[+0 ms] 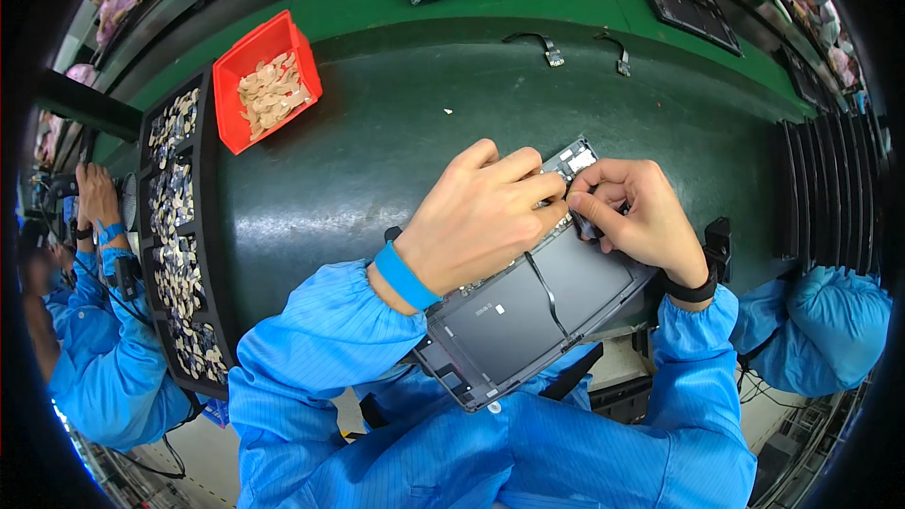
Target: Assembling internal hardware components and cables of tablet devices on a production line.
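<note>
An opened tablet-like device (504,328) lies slanted at the table's front edge, its dark grey inner panel facing up. A flat black ribbon cable (547,290) crosses that panel. Over the device's far long edge, my left hand (485,212) is closed, fingers curled and tips bent down by the circuit strip; what they grip is hidden. My right hand (641,212) pinches at the same edge, close to the left fingertips. Something small and dark shows beneath its fingers, too covered to name. A blue band circles my left wrist, a black one my right.
A red bin (223,94) of tan pieces stands at the far left beside a black compartment tray (212,254) of small parts. Two small cable boards (553,57) lie at the back. Black panels (830,193) stand upright at right. Co-workers in blue sit on both sides.
</note>
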